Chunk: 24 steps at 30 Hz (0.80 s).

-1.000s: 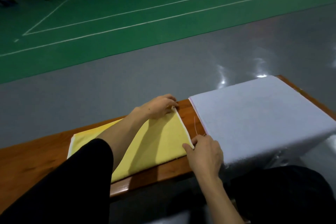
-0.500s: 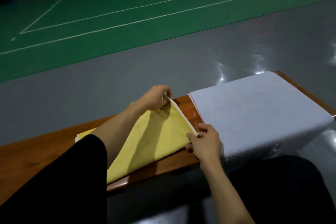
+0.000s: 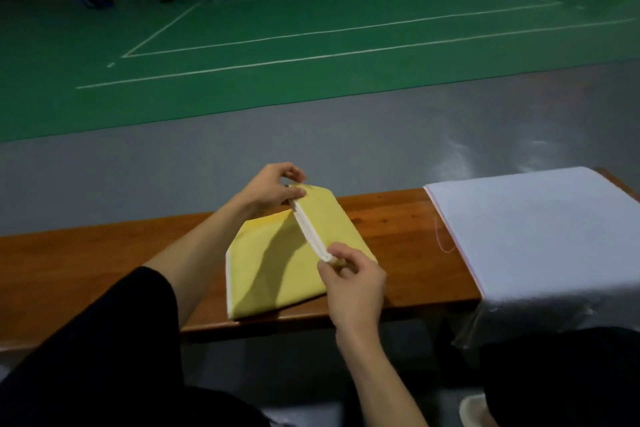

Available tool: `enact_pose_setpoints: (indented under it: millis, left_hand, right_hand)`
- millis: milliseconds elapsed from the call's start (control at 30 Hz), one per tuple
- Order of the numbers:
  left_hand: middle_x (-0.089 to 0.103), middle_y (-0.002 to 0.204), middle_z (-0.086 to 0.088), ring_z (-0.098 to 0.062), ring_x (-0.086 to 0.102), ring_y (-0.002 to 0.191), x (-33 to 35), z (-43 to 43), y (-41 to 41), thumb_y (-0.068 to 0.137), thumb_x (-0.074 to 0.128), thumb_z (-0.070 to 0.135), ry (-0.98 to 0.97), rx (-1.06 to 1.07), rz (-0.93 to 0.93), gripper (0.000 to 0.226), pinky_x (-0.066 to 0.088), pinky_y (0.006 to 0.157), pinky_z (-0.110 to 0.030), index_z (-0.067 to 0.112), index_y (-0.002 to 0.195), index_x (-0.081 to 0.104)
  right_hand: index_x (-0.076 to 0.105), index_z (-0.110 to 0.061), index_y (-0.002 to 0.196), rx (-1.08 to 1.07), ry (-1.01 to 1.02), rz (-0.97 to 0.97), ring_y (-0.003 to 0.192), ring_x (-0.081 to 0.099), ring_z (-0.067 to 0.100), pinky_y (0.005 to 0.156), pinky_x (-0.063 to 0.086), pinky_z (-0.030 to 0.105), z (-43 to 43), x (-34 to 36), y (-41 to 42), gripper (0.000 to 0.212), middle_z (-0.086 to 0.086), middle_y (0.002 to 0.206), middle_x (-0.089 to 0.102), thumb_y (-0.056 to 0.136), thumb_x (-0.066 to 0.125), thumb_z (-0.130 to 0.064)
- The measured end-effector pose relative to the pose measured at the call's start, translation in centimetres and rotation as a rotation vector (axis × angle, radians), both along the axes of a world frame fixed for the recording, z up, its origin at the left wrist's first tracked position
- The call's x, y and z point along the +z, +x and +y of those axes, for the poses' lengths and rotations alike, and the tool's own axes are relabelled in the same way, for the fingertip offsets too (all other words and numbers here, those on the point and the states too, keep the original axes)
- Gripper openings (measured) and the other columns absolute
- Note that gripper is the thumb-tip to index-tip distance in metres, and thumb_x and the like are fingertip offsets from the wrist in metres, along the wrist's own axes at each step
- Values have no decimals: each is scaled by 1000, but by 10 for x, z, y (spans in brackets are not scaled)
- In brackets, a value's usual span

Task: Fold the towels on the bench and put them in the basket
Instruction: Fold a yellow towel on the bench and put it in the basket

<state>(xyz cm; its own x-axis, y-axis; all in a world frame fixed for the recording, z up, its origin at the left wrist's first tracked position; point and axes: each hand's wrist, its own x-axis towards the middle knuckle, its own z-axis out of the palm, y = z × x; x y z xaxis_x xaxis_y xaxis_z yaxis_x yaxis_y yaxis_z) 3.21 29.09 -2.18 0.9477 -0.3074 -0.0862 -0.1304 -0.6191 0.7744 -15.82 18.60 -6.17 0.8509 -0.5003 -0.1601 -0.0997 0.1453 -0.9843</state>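
One yellow towel (image 3: 270,274), half folded on bench (image 3: 391,218), white hem raised, left hand (image 3: 268,189) and right hand (image 3: 353,282) pinching its ends

Left arm: loose black sleeve (image 3: 104,340) filling lower left of frame, cuff near the elbow, forearm bare past it. Right forearm (image 3: 377,367) bare to the bottom edge. Left hand (image 3: 268,189) and right hand (image 3: 353,282) bare. Black clothing (image 3: 561,381) lower right of frame.

Towel (image 3: 266,270) on bench (image 3: 398,218)
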Motion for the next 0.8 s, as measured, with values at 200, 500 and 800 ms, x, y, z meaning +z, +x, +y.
enact_pose_setpoints:
  millis: [200, 500, 800]
  left_hand:
    - [58, 114, -2, -18, 61, 90, -11, 90, -3, 87, 67, 7, 149, 88, 44, 25, 53, 70, -25, 13, 110, 64]
    - [62, 101, -6, -23, 62, 88, -35, 131, -15, 86, 65, 11, 364, 68, 36, 35, 54, 77, -40, 21, 117, 55]
    - [56, 101, -2, -15, 58, 85, -47, 50, -86, 85, 65, 2, -65, 141, 189, 37, 51, 66, -21, 21, 116, 60]
  right_hand:
    - [71, -19, 101, 289, -165, 14, 108, 58, 5, 72, 47, 4, 81, -18, 2, 26, -13, 112, 58, 81, 72, -2]
    - [76, -16, 96, 367, -452, 94, 99, 60, 5, 84, 43, 13, 63, -40, 17, 14, -10, 104, 67, 85, 70, -20]
    - [72, -13, 102, 304, -700, 162, 98, 60, 11, 86, 50, 25, -74, -12, 58, 16, -2, 101, 68, 86, 70, -15]
